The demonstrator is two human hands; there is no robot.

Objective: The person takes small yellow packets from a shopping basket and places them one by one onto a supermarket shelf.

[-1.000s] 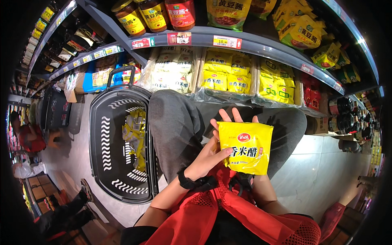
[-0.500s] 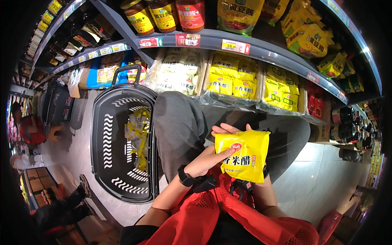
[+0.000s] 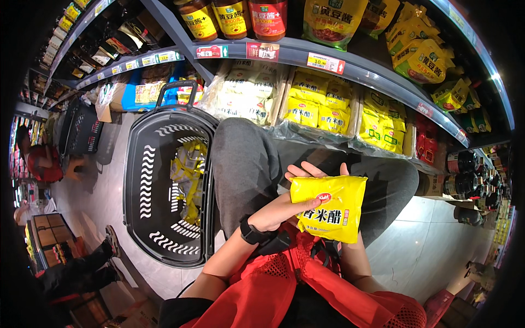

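Note:
In front of my crossed legs I hold a plump yellow vinegar pouch (image 3: 342, 202) with its printed front facing up. My left hand (image 3: 272, 213) grips its left edge, thumb lying across the front. Beneath the pouch is my right hand (image 3: 310, 170), palm up and supporting it. The fingers of the right hand stick out past the pouch's far edge, and its palm is hidden. To my left stands a black shopping basket (image 3: 143, 218), with several crumpled yellow and silver packets (image 3: 190, 169) inside along its right part.
Boxes of yellow pouches (image 3: 317, 104) and white pouches (image 3: 249, 93) sit on the low shelf ahead. Above runs a grey shelf edge (image 3: 295, 54) with jars (image 3: 232, 19) and bags. Another basket (image 3: 82, 128) and a person in red (image 3: 44, 164) are at far left.
The view has shifted slightly, so the shelves and basket appear a little farther right. Both hands keep the pouch in nearly the same place, turned slightly.

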